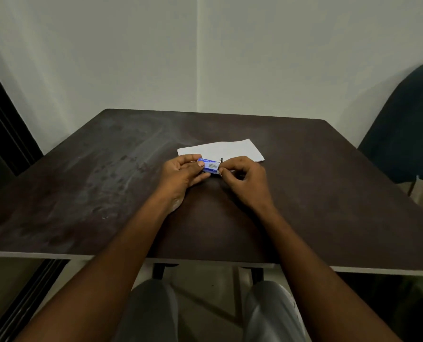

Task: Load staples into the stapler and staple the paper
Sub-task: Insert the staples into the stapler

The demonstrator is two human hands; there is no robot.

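Observation:
A small blue staple box (211,165) is held just above the dark table (106,174). My left hand (180,175) grips its left end between thumb and fingers. My right hand (245,180) pinches the box's right end with curled fingers. Behind both hands lies white paper (232,149), flat on the table. A small dark part, perhaps the stapler (221,159), pokes up between the box and the paper; most of it is hidden by my right hand.
The table top carries pale smudges on its left half. A dark chair (407,134) stands at the right edge. White walls rise behind the table, and a dark frame (3,124) runs down the left side. My knees show below the table's front edge.

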